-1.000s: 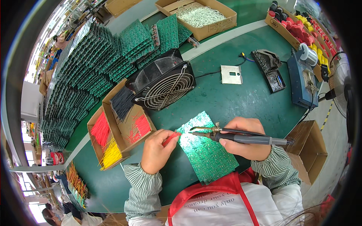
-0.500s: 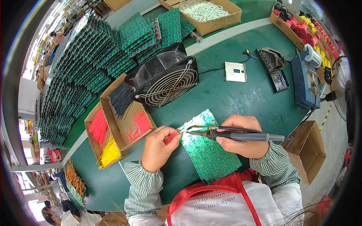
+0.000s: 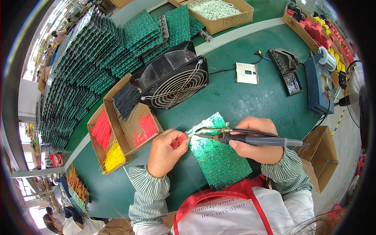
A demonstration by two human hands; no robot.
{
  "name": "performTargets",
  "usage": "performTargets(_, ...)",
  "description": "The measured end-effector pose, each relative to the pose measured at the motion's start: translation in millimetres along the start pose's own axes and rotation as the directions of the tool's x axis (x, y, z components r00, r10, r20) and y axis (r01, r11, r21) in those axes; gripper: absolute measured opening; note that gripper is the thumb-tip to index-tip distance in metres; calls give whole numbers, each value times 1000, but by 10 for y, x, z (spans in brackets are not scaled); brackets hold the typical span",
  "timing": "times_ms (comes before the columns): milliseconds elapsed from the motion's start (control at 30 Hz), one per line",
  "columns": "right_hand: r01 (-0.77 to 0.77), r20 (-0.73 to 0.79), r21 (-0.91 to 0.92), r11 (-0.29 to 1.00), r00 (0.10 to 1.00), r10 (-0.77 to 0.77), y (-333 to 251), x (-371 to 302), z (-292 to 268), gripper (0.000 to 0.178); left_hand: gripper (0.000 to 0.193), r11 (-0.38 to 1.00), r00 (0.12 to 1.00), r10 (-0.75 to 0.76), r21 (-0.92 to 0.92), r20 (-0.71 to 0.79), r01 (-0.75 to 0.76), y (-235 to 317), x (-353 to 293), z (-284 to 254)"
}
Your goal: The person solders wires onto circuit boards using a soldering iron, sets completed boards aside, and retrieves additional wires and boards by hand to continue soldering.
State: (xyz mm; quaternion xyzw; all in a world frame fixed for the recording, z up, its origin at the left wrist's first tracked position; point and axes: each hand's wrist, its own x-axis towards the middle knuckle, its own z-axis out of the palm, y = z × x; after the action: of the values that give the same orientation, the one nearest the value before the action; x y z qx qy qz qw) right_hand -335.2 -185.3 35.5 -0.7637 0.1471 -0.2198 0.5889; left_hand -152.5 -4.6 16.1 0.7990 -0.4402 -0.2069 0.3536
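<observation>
A black fan [image 3: 172, 80] stands beside a cardboard box of coloured wires [image 3: 117, 137], with stacked green boards [image 3: 98, 51] behind.

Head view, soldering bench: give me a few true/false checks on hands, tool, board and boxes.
1. The right hand holds a soldering iron with its tip over the green circuit board. True.
2. The left hand is empty. False: it pinches short red wires at the board's left edge.
3. The black fan stands on the table beyond the board. True.
4. The cardboard box left of the hands holds only blue wires. False: it holds red, yellow and black ones.
5. The circuit board is held up in the air. False: it lies flat on the green table.
</observation>
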Motion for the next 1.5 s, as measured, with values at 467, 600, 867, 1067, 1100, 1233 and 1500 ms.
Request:
performTargets(467, -42, -45, -35, 998, 998, 41, -31, -66, -166, 17, 10, 955, 953, 139, 291, -270, -57, 252, -5, -171)
performTargets(600, -61, -38, -30, 998, 998, 59, -47, -61, -177, 17, 11, 980, 986, 108, 179, -126, -85, 216, 44, 57)
performTargets(867, -54, -29, -53, 997, 998, 52, -8, -26, -166, 16, 13, 993, 997, 74, 99, -38, -70, 177, 127, 140)
performTargets(1067, -104, -12, -8, 995, 995, 104, 36, -15, -151, 16, 14, 995, 998, 52, 87, -22, -50, 214, 143, 140)
performTargets(1100, -104, -12, -8, 994, 994, 104, 38, -12, -153, 16, 14, 995, 998, 55, 87, -21, -53, 212, 143, 137)
performTargets(1233, -91, -1, -65, 994, 996, 91, 41, -9, -160, 17, 15, 995, 999, 45, 88, -13, -43, 206, 150, 140)
performTargets(1500, -102, -49, -23, 994, 994, 101, -35, -28, -231, 17, 13, 995, 999, 44, 91, -12, -43, 217, 148, 120)
